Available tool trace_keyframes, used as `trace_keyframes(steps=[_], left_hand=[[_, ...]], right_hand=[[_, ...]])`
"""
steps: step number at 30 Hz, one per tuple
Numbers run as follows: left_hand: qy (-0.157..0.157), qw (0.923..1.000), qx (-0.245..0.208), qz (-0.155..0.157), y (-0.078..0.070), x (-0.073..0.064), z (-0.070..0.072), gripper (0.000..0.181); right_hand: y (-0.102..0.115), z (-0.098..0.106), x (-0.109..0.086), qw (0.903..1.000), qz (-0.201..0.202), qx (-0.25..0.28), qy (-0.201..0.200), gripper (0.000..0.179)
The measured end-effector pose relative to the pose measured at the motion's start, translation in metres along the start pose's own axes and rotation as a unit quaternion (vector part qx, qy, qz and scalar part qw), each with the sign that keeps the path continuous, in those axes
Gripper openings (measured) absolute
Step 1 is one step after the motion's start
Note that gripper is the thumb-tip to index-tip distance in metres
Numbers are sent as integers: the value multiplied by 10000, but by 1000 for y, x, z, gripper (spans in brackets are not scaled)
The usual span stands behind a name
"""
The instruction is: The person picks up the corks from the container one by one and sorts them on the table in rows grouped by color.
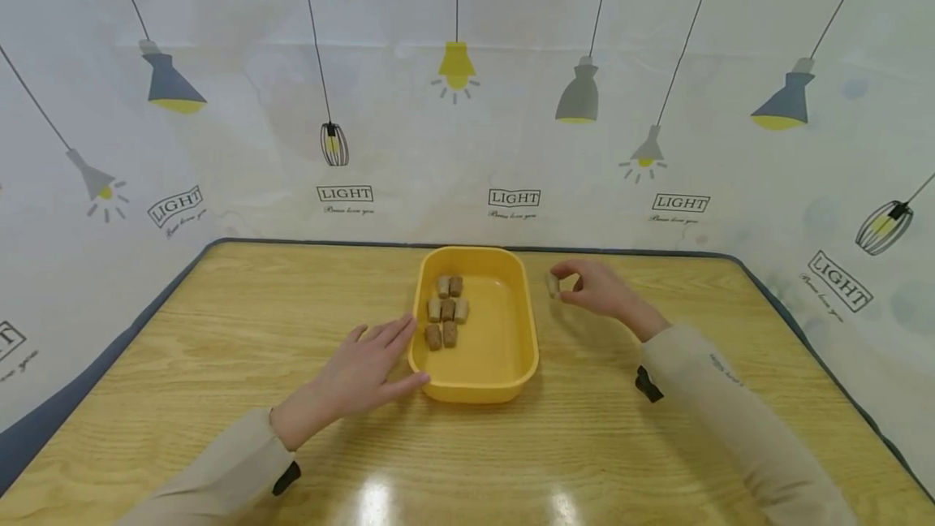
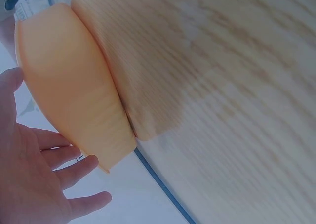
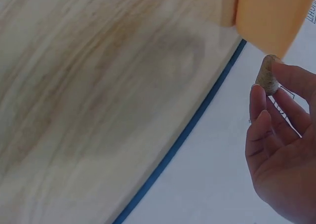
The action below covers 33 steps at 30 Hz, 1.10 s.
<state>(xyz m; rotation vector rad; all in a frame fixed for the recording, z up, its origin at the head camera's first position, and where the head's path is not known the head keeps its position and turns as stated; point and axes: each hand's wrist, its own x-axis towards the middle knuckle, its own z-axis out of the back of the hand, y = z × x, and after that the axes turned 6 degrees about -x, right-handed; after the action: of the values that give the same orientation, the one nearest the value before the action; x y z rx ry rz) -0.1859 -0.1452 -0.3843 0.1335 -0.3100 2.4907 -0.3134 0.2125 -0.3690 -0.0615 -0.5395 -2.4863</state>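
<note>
A yellow plastic tub (image 1: 489, 392) stands on the table, with several cork stoppers (image 1: 448, 311) upright in rows along its left side, some pale and some darker brown. My left hand (image 1: 368, 368) rests against the tub's left rim, fingers extended and thumb at the near corner; the left wrist view shows this hand (image 2: 39, 169) with spread fingers beside the tub wall (image 2: 74, 85). To the right of the tub, my right hand (image 1: 595, 289) pinches a pale cork stopper (image 1: 553, 285) between thumb and fingers. In the right wrist view the stopper (image 3: 267, 75) is held above the table.
The wooden table (image 1: 256, 307) has a dark blue edge (image 1: 329, 243) at the back. Behind it hangs a pale backdrop (image 1: 409, 144) printed with lamps. A black strap end (image 1: 648, 385) hangs by the right sleeve, another (image 1: 286, 478) by the left.
</note>
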Motion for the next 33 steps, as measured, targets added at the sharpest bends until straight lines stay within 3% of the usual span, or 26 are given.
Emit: trace_keyframes(steps=[8, 33], left_hand=[[-17, 10000, -36, 27, 1, 1, -2, 79], [30, 10000, 8, 45, 0, 1, -1, 79]], right_hand=[[-12, -12, 0, 9994, -304, 124, 129, 40], [-30, -22, 0, 9974, -633, 24, 343, 40]])
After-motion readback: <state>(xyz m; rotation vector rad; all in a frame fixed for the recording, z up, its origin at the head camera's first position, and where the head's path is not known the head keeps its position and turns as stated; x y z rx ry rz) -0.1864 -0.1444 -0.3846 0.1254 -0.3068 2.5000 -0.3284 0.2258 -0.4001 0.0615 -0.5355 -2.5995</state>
